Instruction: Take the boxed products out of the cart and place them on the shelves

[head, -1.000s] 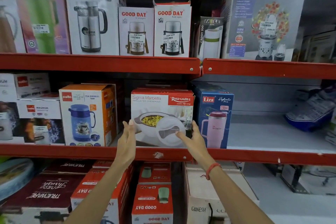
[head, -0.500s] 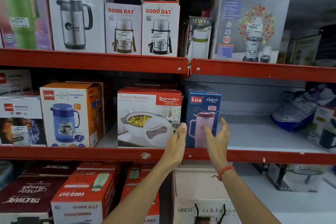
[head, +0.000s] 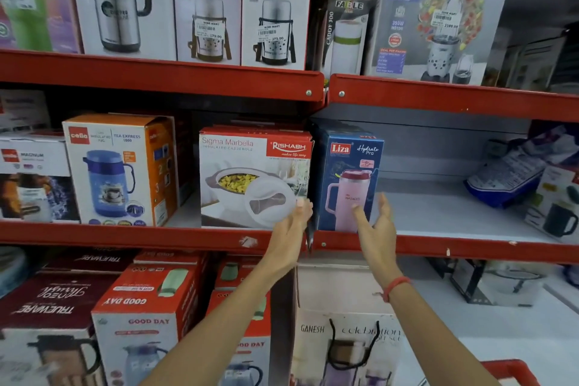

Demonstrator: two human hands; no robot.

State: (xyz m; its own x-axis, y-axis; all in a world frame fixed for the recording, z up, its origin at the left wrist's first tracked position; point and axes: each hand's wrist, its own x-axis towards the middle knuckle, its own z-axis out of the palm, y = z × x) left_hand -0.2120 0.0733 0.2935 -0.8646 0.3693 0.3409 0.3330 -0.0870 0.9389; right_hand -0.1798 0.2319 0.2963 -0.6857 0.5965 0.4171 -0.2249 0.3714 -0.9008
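Flanking the blue Liza box point(head: 349, 178) on the middle shelf point(head: 438, 247), left hand point(head: 289, 229) and right hand point(head: 377, 226) were spread wide, holding nothing; placement looked finished, next likely another box from the cart point(head: 513, 370).

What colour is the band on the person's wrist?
Red-orange. The wrist band sits on the right arm, and shows best in the head view.
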